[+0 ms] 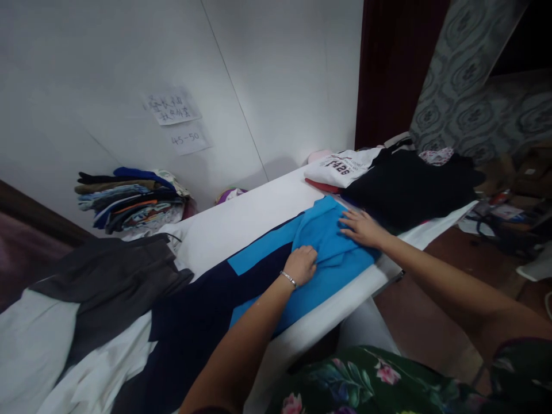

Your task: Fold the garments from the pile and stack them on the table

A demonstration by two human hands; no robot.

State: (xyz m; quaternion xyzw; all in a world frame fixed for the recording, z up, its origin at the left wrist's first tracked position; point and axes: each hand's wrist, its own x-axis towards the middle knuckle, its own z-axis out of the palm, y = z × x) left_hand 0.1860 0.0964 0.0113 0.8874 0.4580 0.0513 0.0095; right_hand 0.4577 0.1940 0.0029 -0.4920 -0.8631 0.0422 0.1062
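A bright blue and navy garment (340, 261) lies partly bunched on the white table, its navy part stretching toward the lower left. My left hand (302, 265), with a silver bracelet at the wrist, has its fingers curled into the blue cloth near the middle. Farther right, my right hand (362, 227) rests on the garment's far right part with its fingers spread. Some of the left fingertips are hidden by the hand itself.
Folded clothes are stacked in a pile (133, 201) at the back left. Dark grey clothing (125, 276) and white clothing (107, 368) lie at the left. A black garment (409, 187) and a printed white one (340, 167) lie at the right end of the table (245, 213).
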